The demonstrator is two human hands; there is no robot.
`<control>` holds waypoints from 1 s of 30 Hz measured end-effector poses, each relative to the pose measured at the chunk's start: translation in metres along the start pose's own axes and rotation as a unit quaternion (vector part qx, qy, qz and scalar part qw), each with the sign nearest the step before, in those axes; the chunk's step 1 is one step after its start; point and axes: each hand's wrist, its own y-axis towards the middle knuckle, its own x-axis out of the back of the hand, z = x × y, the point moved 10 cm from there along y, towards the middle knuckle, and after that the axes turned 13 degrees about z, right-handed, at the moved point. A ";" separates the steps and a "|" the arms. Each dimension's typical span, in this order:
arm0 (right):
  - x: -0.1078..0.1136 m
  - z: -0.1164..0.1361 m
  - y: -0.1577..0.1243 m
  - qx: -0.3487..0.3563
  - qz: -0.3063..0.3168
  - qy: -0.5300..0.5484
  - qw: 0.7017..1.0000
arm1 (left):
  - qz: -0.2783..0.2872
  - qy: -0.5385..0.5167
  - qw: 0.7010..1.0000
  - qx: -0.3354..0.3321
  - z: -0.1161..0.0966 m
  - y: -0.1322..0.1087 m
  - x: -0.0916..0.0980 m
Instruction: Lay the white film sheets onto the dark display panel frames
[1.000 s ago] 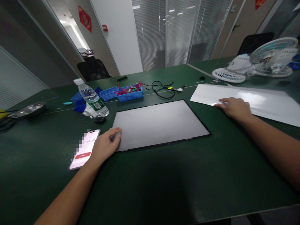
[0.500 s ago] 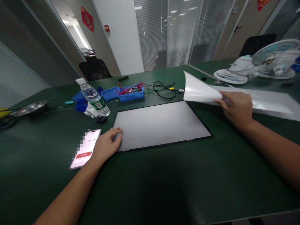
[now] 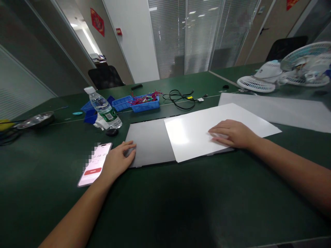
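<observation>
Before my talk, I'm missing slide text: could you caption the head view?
Right hand on a white sheet partly covering a black-edged panel, left hand at the panel's left end.

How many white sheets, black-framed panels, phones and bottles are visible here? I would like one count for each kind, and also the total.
White sheets: 2
Black-framed panel: 1
Phone: 1
Bottle: 1
Total: 5

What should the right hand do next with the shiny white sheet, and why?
Perhaps the right hand should slide the white sheet a little left: it lies crooked over the gray panel, sticking out past its right end and leaving its left part uncovered.
</observation>
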 end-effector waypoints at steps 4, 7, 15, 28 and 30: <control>0.005 -0.081 -0.033 -0.197 -0.024 -0.023 0.980 | -0.002 0.006 1.000 -0.004 -0.001 0.000 0.001; 0.000 -0.133 -0.063 -0.328 0.006 -0.038 0.944 | -0.001 0.011 1.000 0.001 0.000 0.000 0.001; -0.010 -0.138 -0.067 -0.408 0.029 -0.016 0.913 | -0.004 0.000 1.000 -0.005 0.000 0.000 -0.001; -0.009 -0.060 -0.020 -0.200 0.017 -0.003 0.980 | 0.004 -0.031 1.000 0.000 0.000 -0.001 -0.001; -0.008 -0.054 -0.018 -0.186 0.016 0.011 0.982 | 0.006 -0.031 0.999 -0.002 -0.001 -0.001 -0.002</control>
